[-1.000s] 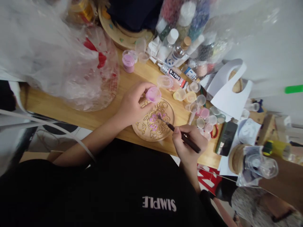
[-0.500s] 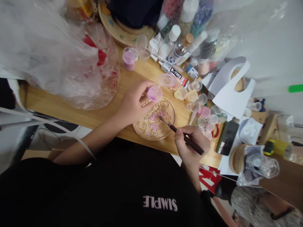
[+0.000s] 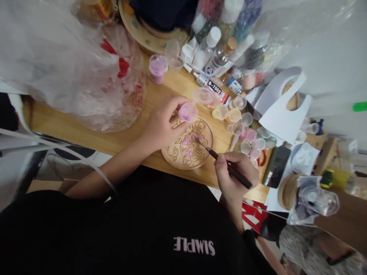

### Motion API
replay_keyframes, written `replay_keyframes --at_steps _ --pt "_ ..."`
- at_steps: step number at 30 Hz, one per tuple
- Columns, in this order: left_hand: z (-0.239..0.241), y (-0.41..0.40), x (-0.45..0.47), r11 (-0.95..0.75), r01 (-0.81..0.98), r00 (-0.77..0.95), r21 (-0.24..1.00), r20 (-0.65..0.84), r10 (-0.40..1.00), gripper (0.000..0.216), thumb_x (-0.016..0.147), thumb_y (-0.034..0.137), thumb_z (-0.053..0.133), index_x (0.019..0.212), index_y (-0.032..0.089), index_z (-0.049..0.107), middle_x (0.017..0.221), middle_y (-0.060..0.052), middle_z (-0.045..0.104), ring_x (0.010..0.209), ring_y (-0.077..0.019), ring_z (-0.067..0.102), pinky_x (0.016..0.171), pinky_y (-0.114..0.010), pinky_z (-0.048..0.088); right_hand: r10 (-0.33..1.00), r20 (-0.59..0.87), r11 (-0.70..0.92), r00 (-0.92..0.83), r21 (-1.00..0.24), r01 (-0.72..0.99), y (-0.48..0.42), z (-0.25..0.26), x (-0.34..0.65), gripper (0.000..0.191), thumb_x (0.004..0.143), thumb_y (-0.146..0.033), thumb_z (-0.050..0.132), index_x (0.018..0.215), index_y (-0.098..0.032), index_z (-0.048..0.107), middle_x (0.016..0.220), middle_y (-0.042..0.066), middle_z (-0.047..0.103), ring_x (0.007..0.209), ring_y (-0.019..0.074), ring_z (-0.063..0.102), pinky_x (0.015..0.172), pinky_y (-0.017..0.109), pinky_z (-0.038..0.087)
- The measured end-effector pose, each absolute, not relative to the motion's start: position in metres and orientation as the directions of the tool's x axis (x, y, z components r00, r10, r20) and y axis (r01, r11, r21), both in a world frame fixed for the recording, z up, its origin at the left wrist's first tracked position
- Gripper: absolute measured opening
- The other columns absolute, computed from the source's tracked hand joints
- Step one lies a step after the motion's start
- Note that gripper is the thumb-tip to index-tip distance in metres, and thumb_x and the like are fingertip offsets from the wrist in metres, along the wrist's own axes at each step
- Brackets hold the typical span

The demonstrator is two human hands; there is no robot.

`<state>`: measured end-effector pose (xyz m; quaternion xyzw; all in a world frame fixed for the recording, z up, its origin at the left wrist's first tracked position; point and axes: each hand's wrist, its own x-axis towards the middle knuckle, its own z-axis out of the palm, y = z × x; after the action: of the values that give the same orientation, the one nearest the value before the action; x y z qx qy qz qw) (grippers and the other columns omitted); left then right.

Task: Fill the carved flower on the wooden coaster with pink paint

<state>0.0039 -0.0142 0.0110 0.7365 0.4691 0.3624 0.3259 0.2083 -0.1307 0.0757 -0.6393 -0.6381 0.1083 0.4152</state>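
Note:
My left hand (image 3: pixel 163 124) is closed on a small clear cup of pink-purple paint (image 3: pixel 188 112), its round lid (image 3: pixel 202 95) flipped open beside it. The cup is over the upper edge of a round wooden disc (image 3: pixel 172 162) with raised gold flower outlines. Several petals around the flower's middle are filled with pink-purple. My right hand (image 3: pixel 237 173) grips the dark handle of a paintbrush (image 3: pixel 229 168). The brush tip is at the flower's centre, right beside the coloured petals; whether it touches the disc I cannot tell.
Several small paint cups (image 3: pixel 250 135) cluster to the right, near a dark phone (image 3: pixel 276 166). A glue tube (image 3: pixel 213 86) and bottles (image 3: pixel 218 57) stand behind. A large plastic bag (image 3: pixel 114 88) covers the left, with a pink paint pot (image 3: pixel 156 70) near it.
My right hand and the brush have shifted slightly to the right and down, the tip moving a little across the flower. My left hand still holds the cup in nearly the same place.

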Motion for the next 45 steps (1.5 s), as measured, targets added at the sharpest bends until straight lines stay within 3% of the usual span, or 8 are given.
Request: replay_keyframes --at_steps 7,20,27,33,40,45 --pt "0.0094 -0.0135 0.0035 -0.365 0.441 0.302 0.82 0.247 0.921 0.036 0.094 0.019 0.077 0.129 0.025 0.07 0.122 -0.005 0.077 0.11 -0.0241 0.075 0.102 -0.039 0.065 0.913 0.38 0.16 0.152 -0.674 0.721 -0.126 0.0721 0.2067 0.022 0.099 -0.026 0.074 0.078 -0.025 0.068 0.061 -0.006 0.069 0.044 0.0102 0.058 0.042 0.022 0.041" --pt "0.0083 -0.0138 0.0043 -0.351 0.474 0.299 0.808 0.227 0.927 0.037 0.094 0.019 0.077 0.129 0.023 0.069 0.123 -0.005 0.077 0.111 -0.0242 0.075 0.103 -0.039 0.065 0.912 0.393 0.187 0.117 -0.653 0.734 -0.1274 0.0758 0.2068 0.022 0.092 -0.012 0.072 0.077 -0.026 0.064 0.06 -0.008 0.066 0.045 0.0101 0.059 0.044 0.021 0.041" --pt "0.0071 -0.0123 0.006 -0.452 0.363 0.305 0.815 0.355 0.884 0.033 0.093 0.015 0.07 0.126 0.021 0.066 0.12 -0.005 0.079 0.107 -0.0217 0.077 0.097 -0.036 0.066 0.917 0.375 0.161 0.135 -0.66 0.734 -0.1287 0.0751 0.2079 0.021 0.092 -0.014 0.072 0.076 -0.025 0.064 0.06 -0.008 0.064 0.046 0.0097 0.057 0.044 0.021 0.04" --pt "0.0055 -0.0118 0.0057 -0.422 0.378 0.31 0.824 0.317 0.896 0.036 0.092 0.016 0.07 0.127 0.023 0.066 0.12 -0.005 0.079 0.106 -0.0218 0.077 0.097 -0.036 0.065 0.917 0.376 0.169 0.134 -0.67 0.723 -0.1292 0.0743 0.209 0.021 0.093 -0.015 0.073 0.077 -0.025 0.064 0.06 -0.008 0.066 0.046 0.011 0.06 0.045 0.022 0.045" --pt "0.0056 -0.0123 0.0059 -0.4 0.399 0.32 0.825 0.284 0.904 0.037 0.093 0.017 0.072 0.129 0.023 0.067 0.123 -0.006 0.079 0.109 -0.0221 0.075 0.096 -0.034 0.065 0.888 0.416 0.133 0.196 -0.641 0.756 -0.1274 0.0715 0.2069 0.023 0.098 -0.029 0.071 0.076 -0.026 0.066 0.058 -0.006 0.068 0.044 0.0111 0.058 0.043 0.022 0.045" --pt "0.0068 -0.013 0.0056 -0.391 0.435 0.309 0.811 0.273 0.911 0.037 0.093 0.016 0.073 0.129 0.022 0.068 0.121 -0.005 0.078 0.108 -0.0211 0.074 0.097 -0.034 0.064 0.871 0.462 0.193 0.168 -0.635 0.748 -0.1214 0.0674 0.2048 0.02 0.096 -0.022 0.071 0.077 -0.026 0.064 0.059 -0.007 0.068 0.043 0.0104 0.058 0.042 0.022 0.041"
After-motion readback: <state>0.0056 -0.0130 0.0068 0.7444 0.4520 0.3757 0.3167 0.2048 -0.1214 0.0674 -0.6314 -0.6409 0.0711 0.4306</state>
